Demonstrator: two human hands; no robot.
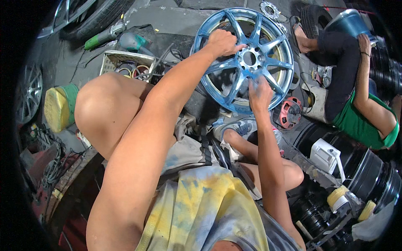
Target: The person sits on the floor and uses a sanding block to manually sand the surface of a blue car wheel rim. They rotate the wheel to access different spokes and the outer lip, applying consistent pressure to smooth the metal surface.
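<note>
The left hand (224, 42) is positioned at the upper-left part of a blue metallic, multi-spoke wheel (278, 63). The left arm extends forward from the lower left, elbow slightly bent, back of the hand facing up. Its fingers are curled and its thumb extends toward the hub; whether the fingers close around a spoke cannot be told. The right hand (260, 96) is positioned at the lower part of the wheel, below the hub. The right forearm stands nearly vertical in the view. The right fingers are motion-blurred and directed toward the hub; their spread, and whether they hold anything, cannot be told.

The wheel is located ahead of the person's lap, at the upper centre of the view. Its finish is glossy blue, with straight spokes radiating from a round central bore ringed by smaller holes. The inner barrel shows a paler, yellowish surface. The spoked face is directed up toward the camera; the hub axis runs along roughly the same direction, and the outline is nearly circular.

To the left of the wheel is a pale, perforated rectangular basket (109, 58) containing ring-shaped items. A green cylindrical power tool (99, 40) lies beyond it. A red, disc-shaped part with openings (289, 113) is located near the wheel's lower right.
</note>
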